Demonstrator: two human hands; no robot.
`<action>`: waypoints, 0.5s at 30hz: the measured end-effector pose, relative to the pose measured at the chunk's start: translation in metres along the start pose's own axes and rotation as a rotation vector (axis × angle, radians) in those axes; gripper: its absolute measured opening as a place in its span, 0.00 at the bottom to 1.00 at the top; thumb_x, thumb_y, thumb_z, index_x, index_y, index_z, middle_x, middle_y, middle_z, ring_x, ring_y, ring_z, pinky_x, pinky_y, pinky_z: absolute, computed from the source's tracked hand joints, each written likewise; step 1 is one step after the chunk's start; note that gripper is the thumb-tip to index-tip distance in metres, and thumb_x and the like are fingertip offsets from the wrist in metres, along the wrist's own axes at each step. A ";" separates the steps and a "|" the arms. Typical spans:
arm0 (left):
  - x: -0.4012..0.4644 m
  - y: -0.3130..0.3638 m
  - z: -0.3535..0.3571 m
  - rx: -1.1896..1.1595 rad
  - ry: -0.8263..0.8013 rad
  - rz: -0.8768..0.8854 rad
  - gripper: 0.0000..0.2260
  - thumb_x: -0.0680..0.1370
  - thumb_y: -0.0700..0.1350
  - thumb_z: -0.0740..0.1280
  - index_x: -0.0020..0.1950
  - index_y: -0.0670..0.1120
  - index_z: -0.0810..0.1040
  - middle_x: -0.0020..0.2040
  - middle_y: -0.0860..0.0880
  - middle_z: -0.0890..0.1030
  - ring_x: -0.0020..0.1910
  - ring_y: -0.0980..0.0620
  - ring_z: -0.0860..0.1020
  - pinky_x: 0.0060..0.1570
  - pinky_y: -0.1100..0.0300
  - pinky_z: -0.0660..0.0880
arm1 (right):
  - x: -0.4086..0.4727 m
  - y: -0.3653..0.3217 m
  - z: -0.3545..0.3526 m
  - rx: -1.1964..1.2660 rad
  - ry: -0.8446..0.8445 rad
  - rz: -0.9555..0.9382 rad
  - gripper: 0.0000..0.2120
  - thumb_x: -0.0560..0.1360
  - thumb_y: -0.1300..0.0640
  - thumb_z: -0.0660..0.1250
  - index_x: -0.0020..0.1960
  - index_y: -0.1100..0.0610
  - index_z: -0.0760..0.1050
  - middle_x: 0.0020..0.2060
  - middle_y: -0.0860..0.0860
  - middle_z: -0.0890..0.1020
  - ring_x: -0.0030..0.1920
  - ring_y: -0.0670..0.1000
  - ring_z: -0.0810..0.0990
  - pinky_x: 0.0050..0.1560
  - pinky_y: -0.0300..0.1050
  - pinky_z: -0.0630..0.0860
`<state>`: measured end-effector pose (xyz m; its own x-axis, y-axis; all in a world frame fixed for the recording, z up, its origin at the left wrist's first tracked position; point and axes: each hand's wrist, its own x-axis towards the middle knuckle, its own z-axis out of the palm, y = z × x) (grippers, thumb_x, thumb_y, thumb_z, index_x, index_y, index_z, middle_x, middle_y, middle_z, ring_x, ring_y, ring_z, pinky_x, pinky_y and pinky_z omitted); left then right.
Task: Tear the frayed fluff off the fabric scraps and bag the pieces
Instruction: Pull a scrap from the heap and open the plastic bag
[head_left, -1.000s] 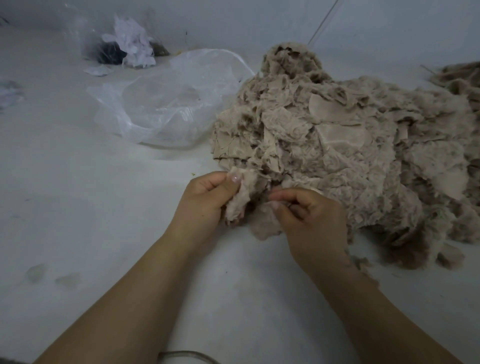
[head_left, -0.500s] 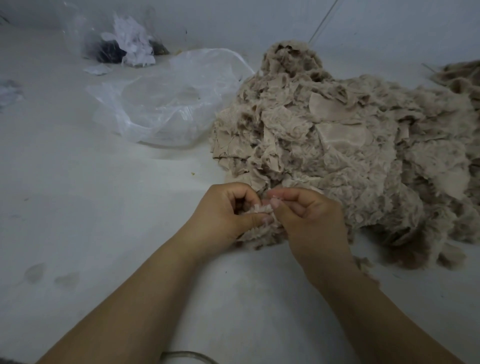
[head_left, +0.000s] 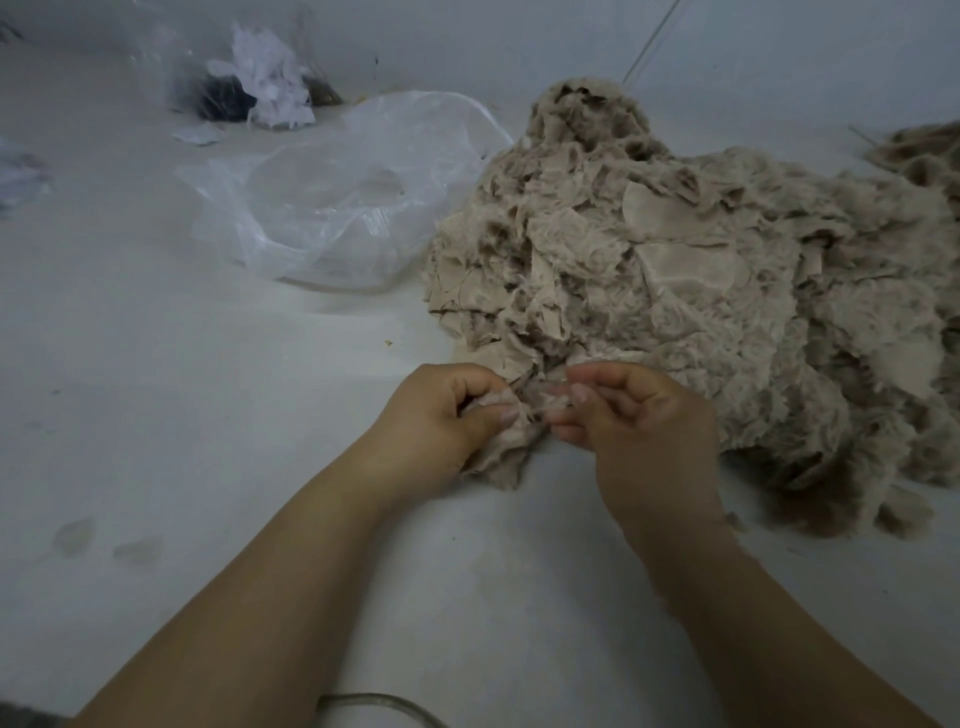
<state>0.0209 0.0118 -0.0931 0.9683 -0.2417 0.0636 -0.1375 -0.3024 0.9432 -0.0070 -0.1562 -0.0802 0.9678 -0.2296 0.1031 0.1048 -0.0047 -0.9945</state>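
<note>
A big heap of beige fluffy fabric scraps (head_left: 691, 291) covers the right half of the white surface. At its near edge I hold one small fluffy scrap (head_left: 511, 441) between both hands. My left hand (head_left: 441, 421) is closed around the scrap's left side, thumb on top. My right hand (head_left: 639, 415) pinches its fluffy right edge with thumb and fingertips. A clear plastic bag (head_left: 337, 202) lies open and crumpled to the left of the heap, beyond my hands.
A second clear bag with white and dark scraps (head_left: 260, 83) sits at the far left against the wall. More beige fabric (head_left: 919, 156) lies at the far right. A grey cable (head_left: 379, 704) curves along the bottom edge. The white surface (head_left: 182, 389) stretches to the left.
My left hand has dropped from holding the scrap upright to closing over it low against the surface. My right hand stays put, its fingers working at the scrap's edge.
</note>
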 end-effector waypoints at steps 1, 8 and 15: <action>0.000 0.000 -0.001 -0.047 0.049 -0.012 0.11 0.78 0.36 0.69 0.37 0.47 0.80 0.29 0.53 0.75 0.27 0.57 0.70 0.30 0.63 0.67 | 0.001 -0.001 -0.002 -0.007 0.024 -0.026 0.12 0.78 0.69 0.65 0.43 0.55 0.80 0.34 0.49 0.86 0.33 0.46 0.84 0.36 0.35 0.79; -0.002 0.004 -0.001 -0.438 0.135 0.009 0.08 0.78 0.34 0.66 0.40 0.41 0.79 0.32 0.44 0.80 0.28 0.50 0.76 0.28 0.63 0.71 | -0.005 -0.007 -0.023 -0.349 -0.956 0.332 0.04 0.74 0.53 0.73 0.48 0.48 0.85 0.37 0.54 0.87 0.36 0.52 0.86 0.31 0.41 0.80; -0.004 0.004 0.003 -0.398 0.048 0.063 0.06 0.76 0.37 0.70 0.41 0.45 0.82 0.35 0.45 0.84 0.31 0.52 0.80 0.30 0.61 0.76 | 0.001 0.004 -0.005 -0.052 -0.386 0.232 0.20 0.64 0.50 0.77 0.54 0.52 0.77 0.43 0.50 0.86 0.43 0.48 0.86 0.38 0.44 0.82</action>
<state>0.0155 0.0090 -0.0902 0.9705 -0.2023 0.1314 -0.1142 0.0945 0.9890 -0.0065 -0.1609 -0.0839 0.9797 0.1498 -0.1329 -0.1272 -0.0469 -0.9908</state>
